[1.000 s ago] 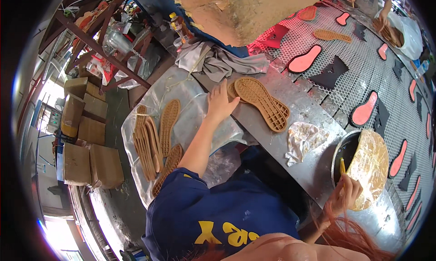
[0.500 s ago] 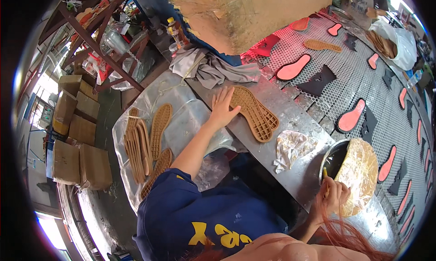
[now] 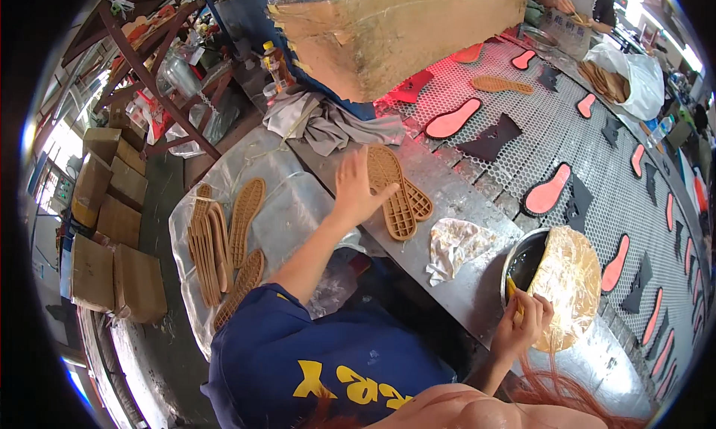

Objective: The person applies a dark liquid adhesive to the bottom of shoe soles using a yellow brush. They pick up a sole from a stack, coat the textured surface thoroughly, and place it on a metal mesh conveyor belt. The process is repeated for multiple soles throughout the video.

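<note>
My left hand (image 3: 356,193) has its fingers stretched along the left edge of a brown grid-patterned shoe sole (image 3: 395,218); the thumb reaches over the sole. A second brown sole (image 3: 422,204) lies partly beneath it on the metal bench. In my right hand (image 3: 526,323) is a thin yellow handle (image 3: 512,286), likely a brush, its end down inside a round metal bowl (image 3: 510,263) of dark contents. Its working tip is hidden. Tape-wrapped cardboard (image 3: 568,287) covers the bowl's right part. A crumpled, stained white cloth (image 3: 456,248) lies between the soles and bowl.
More brown soles (image 3: 216,242) rest on a plastic-covered surface to my left. At right, a mesh conveyor (image 3: 514,149) carries pink-topped soles (image 3: 547,190) and black pieces (image 3: 492,138). A large cardboard sheet (image 3: 403,33) and grey cloth (image 3: 321,119) are ahead. Another person (image 3: 578,7) sits far right.
My left hand's fingers have lifted and straightened beside the top sole, which has turned slightly over the lower one. My right hand still holds the yellow handle in the bowl. The whole view has shifted.
</note>
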`<state>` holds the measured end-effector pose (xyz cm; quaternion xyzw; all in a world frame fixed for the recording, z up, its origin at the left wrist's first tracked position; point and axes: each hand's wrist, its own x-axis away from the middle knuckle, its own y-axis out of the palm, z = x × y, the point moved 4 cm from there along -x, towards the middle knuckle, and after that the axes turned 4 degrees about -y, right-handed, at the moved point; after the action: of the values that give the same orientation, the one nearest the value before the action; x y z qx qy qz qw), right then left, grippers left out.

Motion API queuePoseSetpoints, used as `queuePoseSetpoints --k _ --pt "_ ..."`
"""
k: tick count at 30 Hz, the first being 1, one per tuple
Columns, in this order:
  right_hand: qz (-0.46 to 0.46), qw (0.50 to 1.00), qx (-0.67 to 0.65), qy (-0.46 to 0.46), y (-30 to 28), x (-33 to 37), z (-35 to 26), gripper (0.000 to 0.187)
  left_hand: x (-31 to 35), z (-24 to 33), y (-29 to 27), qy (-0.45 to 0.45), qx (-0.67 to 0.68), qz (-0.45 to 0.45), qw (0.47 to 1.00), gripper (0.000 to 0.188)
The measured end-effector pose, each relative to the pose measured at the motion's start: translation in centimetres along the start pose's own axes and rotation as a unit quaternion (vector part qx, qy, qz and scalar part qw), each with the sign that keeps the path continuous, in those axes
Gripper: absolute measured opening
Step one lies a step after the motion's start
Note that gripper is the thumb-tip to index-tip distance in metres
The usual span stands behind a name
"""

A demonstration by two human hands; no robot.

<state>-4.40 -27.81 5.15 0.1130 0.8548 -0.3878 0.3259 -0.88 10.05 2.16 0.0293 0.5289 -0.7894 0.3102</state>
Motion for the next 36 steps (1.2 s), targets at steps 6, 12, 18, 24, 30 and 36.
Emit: queuePoseSetpoints --k 6,12,18,24,30,36 --pt "-0.006 1.000 -0.014 0.016 -0.5 0.3 0.3 0.016 1.2 1.7 3.1 -0.066 -0.100 -0.148 0.982 0.106" --pt "-0.014 1.000 -0.023 0.005 -0.7 0.9 1.1 0.016 2.1 3.7 0.0 -0.010 -0.026 -0.106 0.994 0.084" --pt "0.006 0.999 -0.040 0.000 -0.7 1.4 1.7 0.016 5.0 4.2 0.9 -0.014 -0.105 -0.103 0.989 0.067" --pt "-0.001 0.999 -0.025 -0.025 -1.0 1.0 1.4 0.017 4.7 4.7 1.2 -0.130 -0.018 -0.173 0.976 0.068" --pt "0.003 0.999 -0.028 -0.032 -1.2 1.3 1.8 0.016 3.9 1.3 2.2 -0.148 0.157 -0.202 0.955 0.062" --pt "0.052 0.998 -0.038 -0.025 -1.4 2.2 2.9 0.016 4.1 1.4 1.2 -0.295 0.686 -0.204 0.633 0.037"
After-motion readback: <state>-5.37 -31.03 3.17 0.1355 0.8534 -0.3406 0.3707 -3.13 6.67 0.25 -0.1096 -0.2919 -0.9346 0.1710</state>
